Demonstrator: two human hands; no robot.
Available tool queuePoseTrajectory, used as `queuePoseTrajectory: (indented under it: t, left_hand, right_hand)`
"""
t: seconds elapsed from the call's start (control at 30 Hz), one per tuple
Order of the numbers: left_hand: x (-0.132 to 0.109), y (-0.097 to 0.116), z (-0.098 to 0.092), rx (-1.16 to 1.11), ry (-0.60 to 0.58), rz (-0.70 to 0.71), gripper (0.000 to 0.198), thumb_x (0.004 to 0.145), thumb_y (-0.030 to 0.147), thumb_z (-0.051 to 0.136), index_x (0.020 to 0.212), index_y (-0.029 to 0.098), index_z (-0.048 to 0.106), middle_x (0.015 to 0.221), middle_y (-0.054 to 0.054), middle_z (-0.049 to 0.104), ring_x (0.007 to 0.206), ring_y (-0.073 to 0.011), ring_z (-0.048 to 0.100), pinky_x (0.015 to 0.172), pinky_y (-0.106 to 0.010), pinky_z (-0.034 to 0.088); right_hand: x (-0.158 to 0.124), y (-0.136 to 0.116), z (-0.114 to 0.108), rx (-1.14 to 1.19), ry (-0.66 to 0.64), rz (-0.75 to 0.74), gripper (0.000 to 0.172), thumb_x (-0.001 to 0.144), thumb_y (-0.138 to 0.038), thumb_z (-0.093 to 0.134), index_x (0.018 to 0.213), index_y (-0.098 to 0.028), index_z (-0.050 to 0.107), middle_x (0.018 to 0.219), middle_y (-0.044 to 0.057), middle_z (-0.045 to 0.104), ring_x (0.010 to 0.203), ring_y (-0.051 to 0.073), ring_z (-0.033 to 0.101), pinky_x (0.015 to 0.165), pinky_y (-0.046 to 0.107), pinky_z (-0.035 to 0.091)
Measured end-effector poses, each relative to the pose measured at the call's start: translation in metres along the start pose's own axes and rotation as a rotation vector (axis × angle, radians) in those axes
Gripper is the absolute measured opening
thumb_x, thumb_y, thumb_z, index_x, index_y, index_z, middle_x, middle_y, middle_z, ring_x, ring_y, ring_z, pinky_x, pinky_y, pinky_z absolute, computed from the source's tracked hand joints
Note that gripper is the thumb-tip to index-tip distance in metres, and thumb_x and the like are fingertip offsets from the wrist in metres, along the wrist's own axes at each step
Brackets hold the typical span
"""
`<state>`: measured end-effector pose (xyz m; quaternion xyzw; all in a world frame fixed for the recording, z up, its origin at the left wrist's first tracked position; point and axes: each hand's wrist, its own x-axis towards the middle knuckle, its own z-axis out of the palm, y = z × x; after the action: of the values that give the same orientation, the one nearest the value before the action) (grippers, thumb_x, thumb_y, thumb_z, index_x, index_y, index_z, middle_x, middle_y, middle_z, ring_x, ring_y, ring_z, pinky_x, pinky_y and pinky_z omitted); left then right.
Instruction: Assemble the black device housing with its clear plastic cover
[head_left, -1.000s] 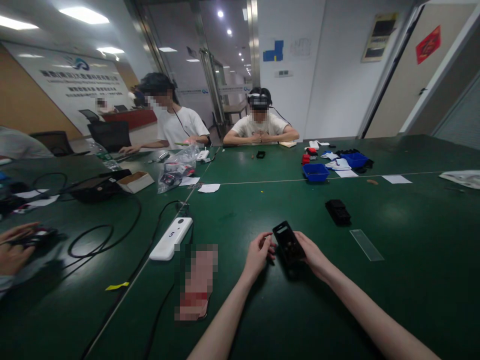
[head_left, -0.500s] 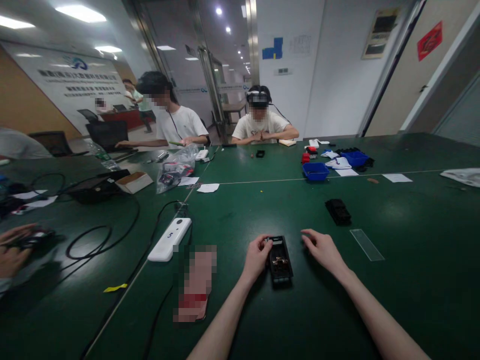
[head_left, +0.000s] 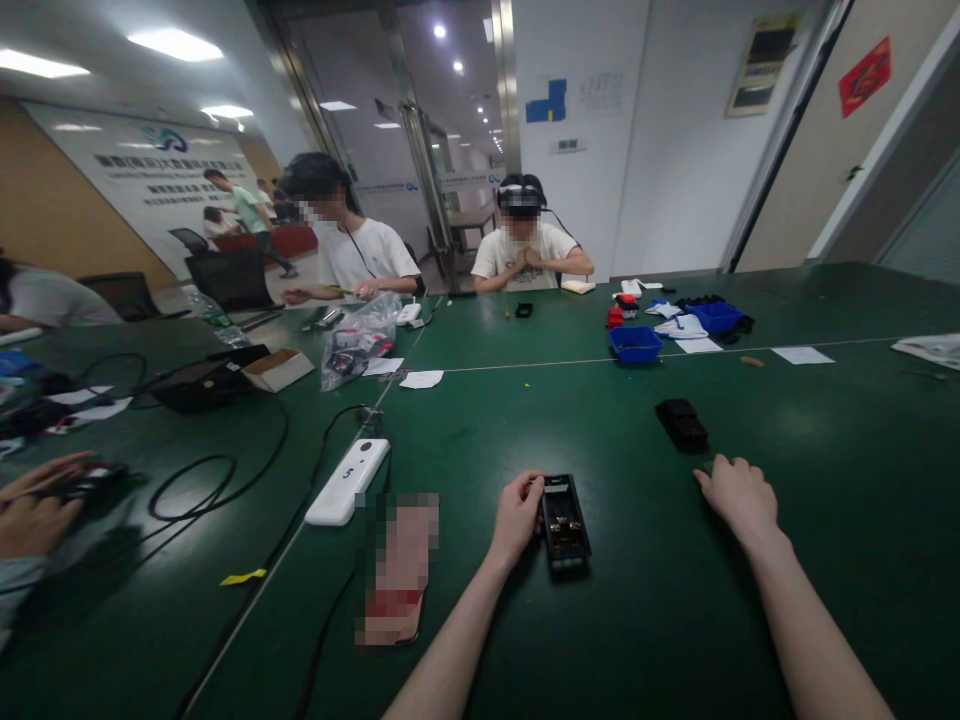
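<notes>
Left hand on the open case, right hand reaching down to the table.
The left hand (head_left: 519, 512) pinches the upper left edge of the black case (head_left: 567, 535), which lies open side up on the table (head_left: 637, 630) with metal parts inside. The right hand (head_left: 744, 498), well apart to the right, bends its fingers down over a clear strip (head_left: 707, 466), mostly hidden; whether they grip it, I cannot tell. A black block (head_left: 681, 425) sits just beyond that hand. Left of the case are a pixelated pink slab (head_left: 401, 565) and a white box (head_left: 349, 482) marked 5.
</notes>
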<state>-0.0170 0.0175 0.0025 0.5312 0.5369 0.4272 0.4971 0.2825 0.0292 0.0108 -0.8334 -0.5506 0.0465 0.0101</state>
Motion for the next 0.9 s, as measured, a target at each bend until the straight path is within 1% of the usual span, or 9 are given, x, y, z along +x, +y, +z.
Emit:
queuePoseTrajectory:
  t: [0.13, 0.27, 0.33, 0.47, 0.57, 0.63, 0.7, 0.8, 0.9]
  left_hand:
    - [0.0, -0.001, -0.001, 0.003, -0.005, -0.007, 0.034, 0.08, 0.041, 0.047, 0.091, 0.012, 0.06, 0.052, 0.004, 0.05, 0.036, -0.0076, 0.043, 0.035, -0.018, 0.035]
    - [0.0, -0.001, -0.001, -0.003, -0.013, -0.007, 0.033, 0.081, 0.041, 0.047, 0.091, 0.012, 0.059, 0.051, 0.004, 0.05, 0.036, -0.0073, 0.042, 0.034, -0.018, 0.034]
    - [0.0, -0.002, 0.0, -0.009, -0.016, -0.01, 0.032, 0.081, 0.04, 0.047, 0.091, 0.013, 0.059, 0.051, 0.004, 0.049, 0.036, -0.0072, 0.042, 0.034, -0.017, 0.034]
    - [0.001, -0.003, 0.0, -0.011, -0.018, -0.012, 0.031, 0.081, 0.04, 0.047, 0.091, 0.013, 0.059, 0.049, 0.005, 0.048, 0.034, -0.0069, 0.041, 0.033, -0.017, 0.033]
    - [0.002, -0.004, 0.001, -0.014, -0.017, -0.007, 0.032, 0.081, 0.04, 0.047, 0.09, 0.013, 0.059, 0.049, 0.005, 0.049, 0.034, -0.0071, 0.041, 0.033, -0.017, 0.033]
    - [0.002, -0.004, 0.001, -0.011, -0.018, -0.003, 0.031, 0.08, 0.04, 0.047, 0.089, 0.013, 0.059, 0.049, 0.004, 0.049, 0.034, -0.0071, 0.041, 0.033, -0.017, 0.034]
    - [0.002, -0.004, 0.001, -0.006, -0.024, 0.002, 0.031, 0.08, 0.04, 0.047, 0.089, 0.013, 0.059, 0.049, 0.004, 0.049, 0.034, -0.0071, 0.042, 0.033, -0.017, 0.033]
    - [0.001, -0.003, 0.001, 0.003, -0.025, 0.008, 0.03, 0.08, 0.04, 0.049, 0.089, 0.013, 0.058, 0.05, 0.005, 0.049, 0.034, -0.0072, 0.042, 0.033, -0.017, 0.032]
    - [0.0, -0.002, 0.001, 0.011, -0.012, 0.01, 0.029, 0.078, 0.039, 0.052, 0.091, 0.014, 0.057, 0.049, 0.006, 0.048, 0.035, -0.0068, 0.042, 0.034, -0.016, 0.031]
  right_hand:
    - [-0.01, -0.017, 0.008, -0.012, 0.053, -0.174, 0.037, 0.086, -0.027, 0.038, 0.107, -0.004, 0.059, 0.107, 0.023, 0.056, 0.095, 0.029, 0.058, 0.075, 0.038, 0.049]
    - [-0.031, -0.05, 0.008, -0.017, 0.115, -0.401, 0.035, 0.087, -0.024, 0.038, 0.109, -0.006, 0.058, 0.105, 0.023, 0.059, 0.092, 0.029, 0.059, 0.074, 0.039, 0.049]
    - [-0.042, -0.067, 0.005, 0.005, 0.11, -0.497, 0.035, 0.088, -0.023, 0.034, 0.107, -0.008, 0.06, 0.103, 0.022, 0.061, 0.091, 0.029, 0.06, 0.074, 0.039, 0.048]
    - [-0.052, -0.096, -0.005, 0.161, -0.02, -0.596, 0.032, 0.087, -0.019, 0.034, 0.101, -0.012, 0.062, 0.096, 0.018, 0.066, 0.086, 0.025, 0.063, 0.073, 0.033, 0.047]
    - [-0.046, -0.108, -0.008, 0.375, -0.218, -0.648, 0.028, 0.083, -0.016, 0.041, 0.1, -0.015, 0.063, 0.083, 0.011, 0.069, 0.072, 0.019, 0.065, 0.067, 0.027, 0.047]
    - [-0.039, -0.111, -0.005, 0.564, -0.365, -0.628, 0.029, 0.08, -0.015, 0.042, 0.102, -0.016, 0.061, 0.068, 0.005, 0.067, 0.054, 0.014, 0.062, 0.055, 0.024, 0.047]
    - [-0.032, -0.111, 0.002, 0.786, -0.404, -0.536, 0.03, 0.08, -0.018, 0.042, 0.105, -0.016, 0.058, 0.06, 0.0, 0.062, 0.044, 0.012, 0.057, 0.047, 0.023, 0.045]
    - [-0.028, -0.108, 0.011, 1.156, -0.327, -0.383, 0.031, 0.08, -0.027, 0.045, 0.107, -0.018, 0.054, 0.062, -0.002, 0.059, 0.047, 0.011, 0.056, 0.046, 0.023, 0.046]
    - [-0.034, -0.108, 0.014, 1.47, -0.369, -0.276, 0.038, 0.072, -0.034, 0.057, 0.106, -0.018, 0.051, 0.067, -0.002, 0.06, 0.055, 0.012, 0.059, 0.053, 0.025, 0.049]
